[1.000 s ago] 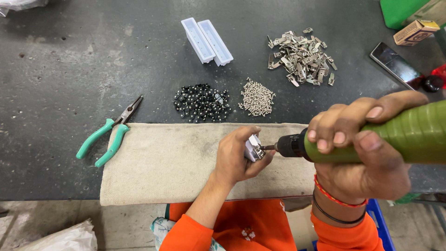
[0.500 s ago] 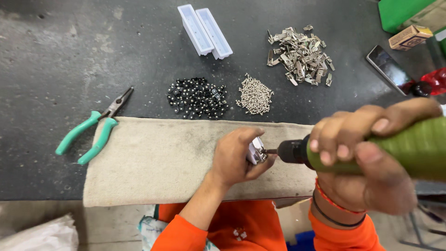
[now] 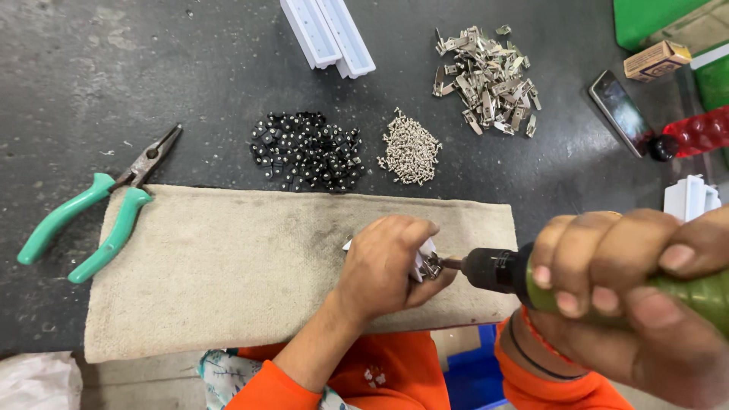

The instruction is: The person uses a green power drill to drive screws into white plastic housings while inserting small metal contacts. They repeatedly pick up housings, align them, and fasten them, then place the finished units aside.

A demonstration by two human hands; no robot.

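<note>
1. Step in hand: driving a screw. The left hand (image 3: 387, 262) clamped a small white part with a metal clip (image 3: 427, 262) against the beige cloth mat (image 3: 228, 266); the part was mostly hidden under the fingers, near the mat's right end.
2. The right hand (image 3: 638, 304) was wrapped tight around a green powered screwdriver (image 3: 531, 277), held roughly level, with its black chuck and bit tip on the clip.
3. Judgement: the next move called for keeping the bit square to the screw head and the part pinned flat; any slip would put the tip into the left fingers.
4. Stock on the dark, scuffed tabletop (image 3: 152, 68), beyond the mat: a pile of small black blocky parts (image 3: 307, 150), a pile of tiny bright screws (image 3: 410, 148), and a heap of stamped, shiny metal clips (image 3: 486, 80).
5. Two white oblong plastic housings (image 3: 328, 34) lay side by side at the far edge.
6. Green-handled needle-nose pliers (image 3: 99, 216), with rusty jaws, lay at the mat's left corner, untouched.
7. A phone (image 3: 616, 112) lay face up at the far right.
</note>
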